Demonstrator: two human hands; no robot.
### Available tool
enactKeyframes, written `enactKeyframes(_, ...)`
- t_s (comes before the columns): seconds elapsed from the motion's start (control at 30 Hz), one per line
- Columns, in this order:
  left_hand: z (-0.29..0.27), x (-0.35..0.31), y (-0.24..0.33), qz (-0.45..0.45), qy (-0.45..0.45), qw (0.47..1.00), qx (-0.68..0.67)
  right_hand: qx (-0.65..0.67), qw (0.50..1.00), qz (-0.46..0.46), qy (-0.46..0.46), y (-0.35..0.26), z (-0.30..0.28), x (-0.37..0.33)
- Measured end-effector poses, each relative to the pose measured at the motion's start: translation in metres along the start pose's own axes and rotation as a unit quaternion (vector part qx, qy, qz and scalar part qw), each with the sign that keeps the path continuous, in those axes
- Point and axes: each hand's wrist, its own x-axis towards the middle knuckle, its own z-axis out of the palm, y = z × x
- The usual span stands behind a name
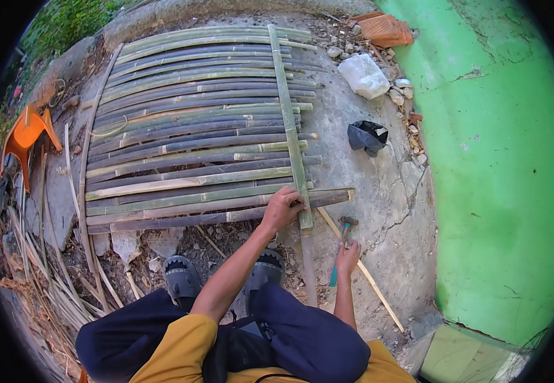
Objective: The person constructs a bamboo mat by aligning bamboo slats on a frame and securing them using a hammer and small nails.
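In front of me lies a panel of split bamboo strips [194, 134], set side by side in a row. A green bamboo crosspiece [288, 115] runs over their right ends. My left hand [282, 208] is at the near part of this crosspiece, its fingers pinched together against it. Anything between those fingertips is too small to make out. To the right, my right hand [348, 256] is closed around a hammer [335, 276] with a teal handle. The hammer's dark head [349, 221] points away from me, apart from the crosspiece and near the end of the closest strip.
A thin bamboo stick [372, 284] lies slanting beside the hammer. Farther right are a black plastic bag [367, 136], a white block [364, 76] and a green wall [494, 191]. An orange plastic chair [24, 137] and loose bamboo slivers [40, 255] are at the left.
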Motion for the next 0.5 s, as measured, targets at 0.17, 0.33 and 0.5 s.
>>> enactKeyframes(0.17,-0.001,-0.004,-0.002,0.002,0.010,1.000,0.004,-0.007,1.000,-0.016,-0.007,0.003,0.015,-0.002)
enactKeyframes(0.33,-0.001,-0.002,0.000,-0.001,0.012,1.000,-0.005,-0.030,0.997,-0.065,-0.001,0.002,-0.001,0.012)
enactKeyframes(0.5,-0.004,0.000,0.000,-0.003,0.010,1.000,0.008,0.207,0.975,-0.035,-0.066,-0.113,-0.089,-0.012)
